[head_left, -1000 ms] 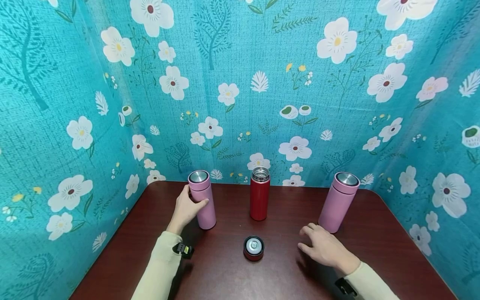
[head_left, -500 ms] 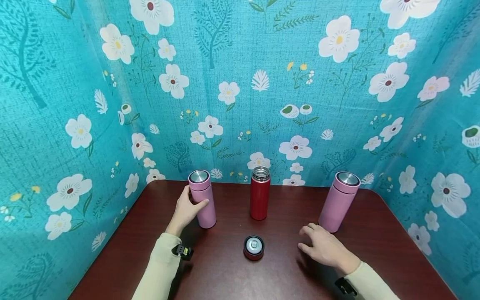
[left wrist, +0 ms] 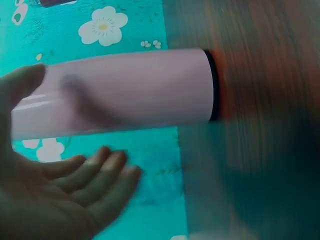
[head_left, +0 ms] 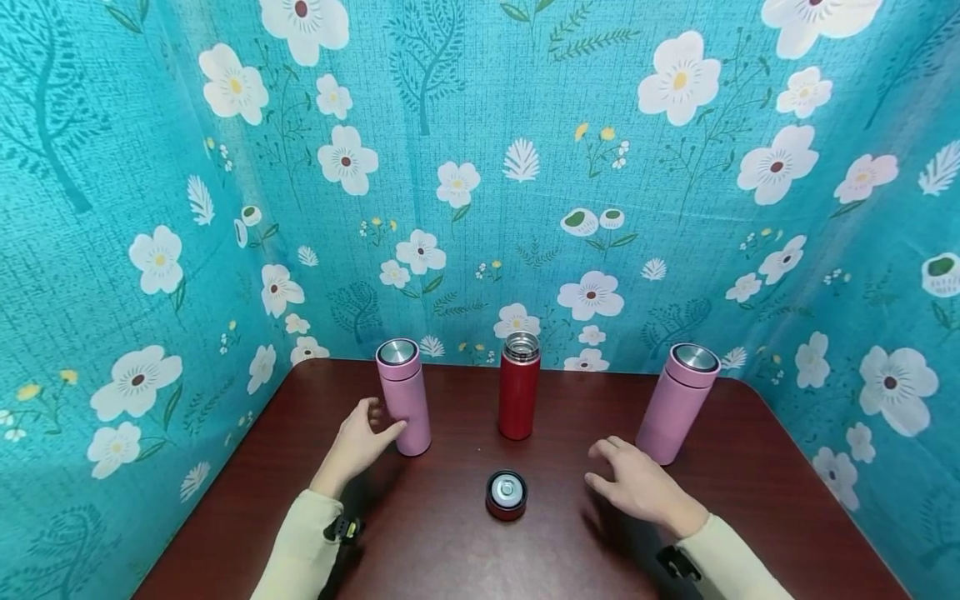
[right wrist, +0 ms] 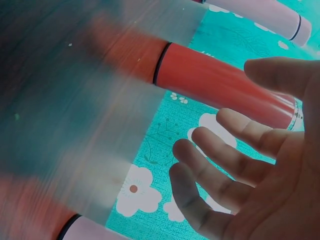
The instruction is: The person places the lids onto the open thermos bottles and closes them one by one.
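On the left of the table a pink thermos [head_left: 405, 400] stands upright with its lid on. My left hand [head_left: 358, 446] is just in front of it, thumb and fingers spread; in the left wrist view the pink thermos [left wrist: 140, 92] lies beyond the open palm [left wrist: 60, 200], apart from the fingers. A red thermos [head_left: 519, 392] without its lid stands in the middle, its steel mouth bare. Its lid [head_left: 507, 493] lies upside down in front. My right hand [head_left: 637, 483], fingers loosely bent and holding nothing, hovers left of and in front of a second pink thermos [head_left: 677, 404].
The dark red-brown wooden table [head_left: 570, 550] ends at the back against a turquoise flowered cloth [head_left: 480, 275]. The same cloth hangs along the left and right sides.
My left hand has let go of the left pink thermos and drawn back toward the front left. The right hand has shifted slightly left. The thermoses and lid stay in place.
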`<action>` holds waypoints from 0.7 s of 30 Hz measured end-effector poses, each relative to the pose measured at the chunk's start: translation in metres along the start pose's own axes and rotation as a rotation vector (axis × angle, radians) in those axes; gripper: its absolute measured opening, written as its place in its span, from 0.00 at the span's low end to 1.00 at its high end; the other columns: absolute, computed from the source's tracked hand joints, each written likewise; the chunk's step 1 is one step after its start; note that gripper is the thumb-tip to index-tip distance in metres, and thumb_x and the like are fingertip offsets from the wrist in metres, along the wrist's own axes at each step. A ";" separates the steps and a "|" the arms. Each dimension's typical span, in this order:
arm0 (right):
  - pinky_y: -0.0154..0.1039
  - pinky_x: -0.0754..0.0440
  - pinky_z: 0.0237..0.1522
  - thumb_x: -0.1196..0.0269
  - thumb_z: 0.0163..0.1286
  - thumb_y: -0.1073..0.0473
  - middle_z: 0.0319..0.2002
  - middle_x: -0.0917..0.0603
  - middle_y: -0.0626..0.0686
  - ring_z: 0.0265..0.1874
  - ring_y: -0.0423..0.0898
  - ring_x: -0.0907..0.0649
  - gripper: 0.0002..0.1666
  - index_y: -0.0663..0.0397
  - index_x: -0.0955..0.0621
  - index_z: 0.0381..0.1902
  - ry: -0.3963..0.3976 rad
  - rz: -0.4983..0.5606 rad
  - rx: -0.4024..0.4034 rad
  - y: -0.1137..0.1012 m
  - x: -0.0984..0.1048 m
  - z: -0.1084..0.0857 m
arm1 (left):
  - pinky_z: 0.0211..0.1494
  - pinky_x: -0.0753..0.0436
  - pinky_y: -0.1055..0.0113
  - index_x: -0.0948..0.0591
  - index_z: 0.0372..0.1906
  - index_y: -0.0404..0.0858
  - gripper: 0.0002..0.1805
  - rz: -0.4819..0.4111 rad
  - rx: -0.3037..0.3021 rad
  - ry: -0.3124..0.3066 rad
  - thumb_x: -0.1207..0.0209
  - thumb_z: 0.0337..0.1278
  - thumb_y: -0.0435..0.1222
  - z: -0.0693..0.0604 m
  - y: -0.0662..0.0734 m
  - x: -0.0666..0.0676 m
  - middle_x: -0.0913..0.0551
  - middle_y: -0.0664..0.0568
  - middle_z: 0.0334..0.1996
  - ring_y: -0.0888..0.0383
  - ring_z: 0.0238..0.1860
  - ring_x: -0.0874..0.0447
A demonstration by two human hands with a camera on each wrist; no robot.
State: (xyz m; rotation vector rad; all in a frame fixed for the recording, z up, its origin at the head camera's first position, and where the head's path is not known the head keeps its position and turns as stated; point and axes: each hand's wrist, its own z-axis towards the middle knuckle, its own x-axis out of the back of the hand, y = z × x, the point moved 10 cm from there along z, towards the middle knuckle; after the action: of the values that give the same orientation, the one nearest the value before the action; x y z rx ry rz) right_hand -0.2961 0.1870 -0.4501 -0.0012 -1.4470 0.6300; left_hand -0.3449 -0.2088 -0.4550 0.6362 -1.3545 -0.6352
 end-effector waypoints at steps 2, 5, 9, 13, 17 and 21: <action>0.44 0.20 0.41 0.32 0.58 0.51 0.40 0.20 0.49 0.38 0.44 0.21 0.17 0.50 0.21 0.44 0.016 0.015 -0.016 -0.001 0.001 0.003 | 0.44 0.21 0.51 0.28 0.55 0.29 0.34 0.097 0.011 -0.043 0.37 0.53 0.51 -0.007 -0.001 -0.003 0.21 0.39 0.44 0.47 0.43 0.22; 0.45 0.20 0.43 0.32 0.58 0.50 0.43 0.20 0.51 0.41 0.46 0.20 0.21 0.51 0.23 0.47 0.040 0.048 -0.034 -0.002 0.002 0.008 | 0.34 0.21 0.58 0.22 0.45 0.31 0.25 0.177 -0.012 -0.140 0.37 0.54 0.50 -0.017 0.003 -0.015 0.19 0.47 0.33 0.54 0.32 0.23; 0.48 0.20 0.46 0.33 0.59 0.48 0.48 0.21 0.53 0.47 0.50 0.20 0.27 0.55 0.25 0.52 0.058 0.112 -0.038 -0.006 0.004 0.017 | 0.32 0.24 0.61 0.20 0.43 0.34 0.22 0.165 -0.111 -0.247 0.37 0.54 0.49 -0.029 0.021 -0.037 0.20 0.52 0.31 0.58 0.30 0.25; 0.49 0.21 0.48 0.34 0.60 0.47 0.51 0.23 0.54 0.50 0.52 0.22 0.31 0.57 0.28 0.56 0.065 0.166 -0.052 -0.010 0.007 0.029 | 0.42 0.21 0.55 0.21 0.49 0.32 0.27 0.152 -0.243 -0.330 0.39 0.55 0.51 -0.037 0.042 -0.063 0.18 0.47 0.40 0.53 0.40 0.20; 0.50 0.22 0.50 0.34 0.61 0.46 0.52 0.24 0.55 0.51 0.53 0.23 0.33 0.58 0.29 0.58 0.067 0.230 -0.073 -0.014 0.008 0.040 | 0.48 0.22 0.53 0.24 0.53 0.31 0.33 0.144 -0.303 -0.405 0.40 0.55 0.55 -0.045 0.057 -0.090 0.20 0.45 0.45 0.51 0.47 0.21; 0.50 0.23 0.50 0.34 0.60 0.45 0.53 0.25 0.56 0.53 0.54 0.24 0.35 0.56 0.31 0.59 0.067 0.284 -0.102 -0.017 0.007 0.052 | 0.48 0.22 0.56 0.27 0.57 0.33 0.38 0.154 -0.300 -0.460 0.39 0.51 0.58 -0.051 0.068 -0.115 0.20 0.46 0.45 0.53 0.46 0.21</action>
State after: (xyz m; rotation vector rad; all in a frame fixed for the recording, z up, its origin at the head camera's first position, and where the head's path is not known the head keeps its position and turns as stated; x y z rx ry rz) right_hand -0.3375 0.1565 -0.4292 -0.3098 -1.4242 0.7783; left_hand -0.3036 -0.0760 -0.4874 0.1414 -1.6700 -0.8719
